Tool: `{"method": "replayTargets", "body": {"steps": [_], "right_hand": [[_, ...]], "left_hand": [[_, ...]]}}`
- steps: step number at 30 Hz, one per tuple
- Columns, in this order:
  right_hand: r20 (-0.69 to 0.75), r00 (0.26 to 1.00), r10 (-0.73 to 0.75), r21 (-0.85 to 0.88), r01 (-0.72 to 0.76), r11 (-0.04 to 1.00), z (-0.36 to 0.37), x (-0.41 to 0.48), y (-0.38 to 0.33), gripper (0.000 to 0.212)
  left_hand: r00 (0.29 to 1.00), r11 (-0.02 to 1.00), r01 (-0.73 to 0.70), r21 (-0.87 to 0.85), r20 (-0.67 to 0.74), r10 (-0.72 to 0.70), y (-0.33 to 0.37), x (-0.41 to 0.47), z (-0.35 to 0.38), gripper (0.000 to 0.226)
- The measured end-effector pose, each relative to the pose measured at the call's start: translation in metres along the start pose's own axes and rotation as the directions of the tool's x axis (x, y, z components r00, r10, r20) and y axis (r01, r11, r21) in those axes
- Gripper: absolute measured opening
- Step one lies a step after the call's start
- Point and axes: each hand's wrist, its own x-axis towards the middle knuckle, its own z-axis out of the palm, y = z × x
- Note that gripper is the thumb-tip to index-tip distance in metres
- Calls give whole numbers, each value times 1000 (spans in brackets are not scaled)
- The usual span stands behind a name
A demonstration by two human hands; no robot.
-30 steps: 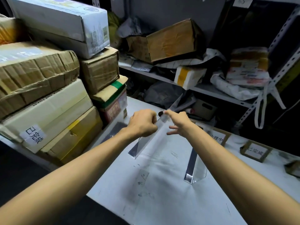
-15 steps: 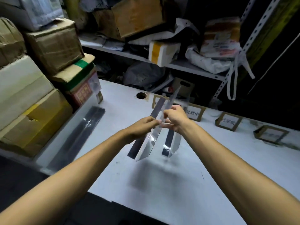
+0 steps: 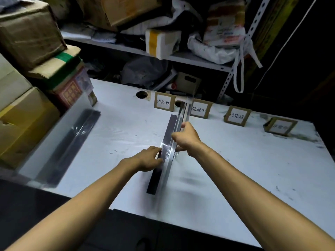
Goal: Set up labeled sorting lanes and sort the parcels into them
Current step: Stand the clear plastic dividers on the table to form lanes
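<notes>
parcels (image 3: pixel 30 98): cardboard boxes stacked at far left on the bench edge, taped, one with a green strip.
left divider (image 3: pixel 70 142): clear panel with dark base strip, lying along the left side of the bench (image 3: pixel 253 169), next to the stack.
my left hand (image 3: pixel 146 158): fingers pressed on the dark base strip of the middle divider, low, near the bench; grasp or just pressing, can't tell.
middle divider (image 3: pixel 169 147): clear panel on a dark strip, standing on edge, runs from the front of the bench toward the label cards, far end between the first and second cards.
my right hand (image 3: pixel 186 138): closed around the clear panel's top edge from the right side.
label cards (image 3: pixel 164 103): four brown-framed white cards with Chinese text, upright in a row along the back edge, apart from each other; the rightmost is blurred.
shelf (image 3: pixel 190 57): behind the bench, holding bags and more boxes.
</notes>
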Motion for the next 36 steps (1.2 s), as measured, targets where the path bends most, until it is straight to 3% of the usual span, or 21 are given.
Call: {"method": "replayTargets", "body": {"steps": [4, 8, 13, 17, 22, 27, 36], "right_hand": [[-37, 999, -12, -118, 8, 993, 0, -4, 12, 33], [-26, 1000, 4, -128, -7, 992, -4, -3, 22, 34], [-45, 999, 15, -101, -20, 995, -3, -2, 35, 53], [-55, 998, 27, -85, -32, 996, -2, 3, 47, 67], [10, 999, 38, -59, -37, 998, -5, 9, 50, 55], [27, 999, 24, -45, -23, 999, -8, 14, 53, 54], [38, 999, 6, -37, -5, 999, -22, 15, 59, 51]], "left_hand": [[1000, 999, -29, 19, 9, 28, 2, 5, 5, 48], [999, 999, -46, 24, 19, 46, 5, 11, 14, 49], [998, 996, -44, 81, 38, 41, 2, 19, 29, 50], [997, 985, -69, 160, 42, 63, 2, 23, 45, 28], [990, 979, -143, 145, 24, 141, 3, 28, 52, 52], [983, 983, -176, 54, 61, 173, 7, 32, 54, 61], [978, 980, -199, 31, 63, 197, 13, 36, 62, 58]]}}
